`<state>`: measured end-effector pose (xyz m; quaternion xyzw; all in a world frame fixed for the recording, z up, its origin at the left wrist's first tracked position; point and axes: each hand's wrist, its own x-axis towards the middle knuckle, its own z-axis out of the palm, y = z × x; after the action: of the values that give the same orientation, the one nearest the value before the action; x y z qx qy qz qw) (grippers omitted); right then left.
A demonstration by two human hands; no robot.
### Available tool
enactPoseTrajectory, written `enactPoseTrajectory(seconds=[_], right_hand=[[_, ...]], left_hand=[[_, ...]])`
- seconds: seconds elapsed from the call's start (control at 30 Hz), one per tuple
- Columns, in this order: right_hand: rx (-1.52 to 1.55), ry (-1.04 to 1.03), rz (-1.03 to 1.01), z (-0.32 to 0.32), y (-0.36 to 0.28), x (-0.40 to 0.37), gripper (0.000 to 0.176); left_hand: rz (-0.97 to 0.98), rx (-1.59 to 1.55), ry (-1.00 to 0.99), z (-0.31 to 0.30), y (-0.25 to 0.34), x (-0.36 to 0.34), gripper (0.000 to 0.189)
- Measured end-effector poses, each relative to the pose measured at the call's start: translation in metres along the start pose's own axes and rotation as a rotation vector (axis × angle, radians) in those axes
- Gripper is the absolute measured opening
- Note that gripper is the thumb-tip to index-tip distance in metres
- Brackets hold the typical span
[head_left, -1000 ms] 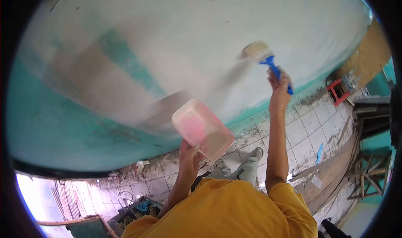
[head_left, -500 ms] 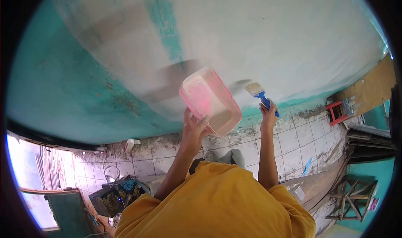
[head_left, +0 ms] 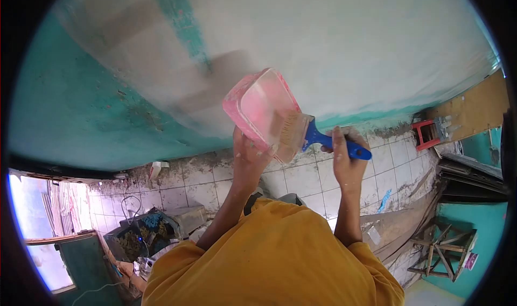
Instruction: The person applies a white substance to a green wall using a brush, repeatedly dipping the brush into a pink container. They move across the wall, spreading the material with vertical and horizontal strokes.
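Note:
My left hand [head_left: 249, 154] grips the lower edge of a pink plastic tub [head_left: 237, 109], which is tilted with its opening toward me. Whitish paint coats its inside. In my right hand [head_left: 347, 150] is a paintbrush [head_left: 319, 137] with a blue handle, my fingers closed around it. The brush's pale bristles reach over the tub's near right corner and into its opening. Behind the tub rises a wall [head_left: 366, 47] mostly covered in whitish paint, with a turquoise strip [head_left: 180, 26] showing through.
A white tiled floor [head_left: 274, 182] with dirty edges runs along the wall's foot. To the right are a red plastic stool [head_left: 425, 135], a brown board [head_left: 474, 112] and a wooden frame [head_left: 442, 251]. A dark patterned box [head_left: 137, 231] stands at lower left.
The paintbrush has moved left from beside the wall to the tub, its bristles now inside the opening. The tub has shifted slightly left and up and tipped more toward the brush.

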<state>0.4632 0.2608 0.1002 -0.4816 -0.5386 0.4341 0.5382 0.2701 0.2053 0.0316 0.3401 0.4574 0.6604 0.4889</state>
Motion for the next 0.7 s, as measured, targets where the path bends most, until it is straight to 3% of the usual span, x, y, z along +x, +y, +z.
enactPoseTrajectory(seconds=[0.1,0.17,0.3,0.4,0.47,0.57,0.7], right_hand=[[-0.073,-0.012,0.123,-0.013,0.001,-0.005,0.023],[-0.055,0.004,0.121,-0.022,0.007,-0.009,0.023],[0.003,0.037,0.082,-0.046,0.019,-0.011,0.022],[0.072,0.068,0.093,-0.064,0.018,-0.013,0.021],[0.086,0.023,0.093,-0.074,0.023,-0.013,0.020],[0.115,0.031,0.094,-0.083,0.026,-0.015,0.019],[0.124,0.015,0.102,-0.087,0.025,-0.015,0.020]], left_hand=[[0.070,0.154,0.052,0.020,-0.011,-0.013,0.076],[0.258,0.296,0.057,0.029,-0.028,-0.021,0.070],[0.394,0.390,0.096,0.055,-0.032,-0.037,0.067],[0.363,0.326,0.149,0.070,-0.040,-0.051,0.072],[0.110,-0.057,0.203,0.081,-0.037,-0.062,0.078],[0.021,-0.141,0.236,0.087,-0.044,-0.069,0.084],[0.071,-0.160,0.274,0.094,-0.046,-0.073,0.083]])
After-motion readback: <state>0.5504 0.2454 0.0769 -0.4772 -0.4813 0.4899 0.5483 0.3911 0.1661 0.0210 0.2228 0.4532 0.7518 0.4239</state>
